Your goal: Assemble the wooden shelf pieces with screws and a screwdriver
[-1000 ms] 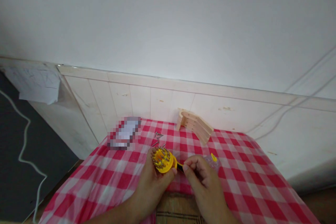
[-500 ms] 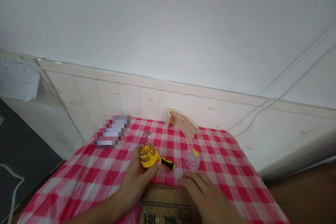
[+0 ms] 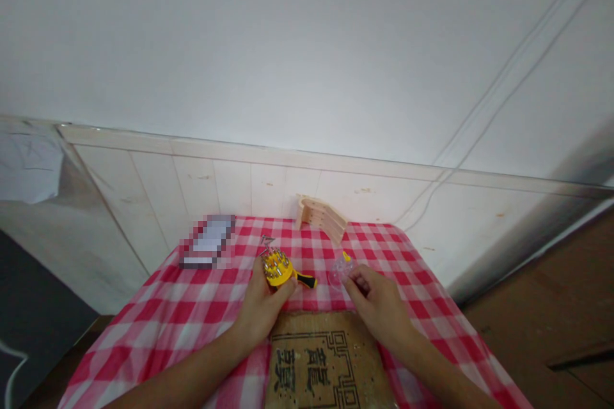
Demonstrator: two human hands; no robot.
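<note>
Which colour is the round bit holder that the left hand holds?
The bit holder is bright yellow, seen best in the head view.

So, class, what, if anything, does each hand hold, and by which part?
The left hand grips the yellow bit holder by its round side. The right hand is at the clear plastic piece; whether it grips it cannot be told.

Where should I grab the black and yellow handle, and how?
Probably by its outer end, from the right. The black and yellow handle juts rightward beside the yellow bit holder, and that end is clear of the left hand. Avoid the holder's top, where metal bits stick up.
</note>
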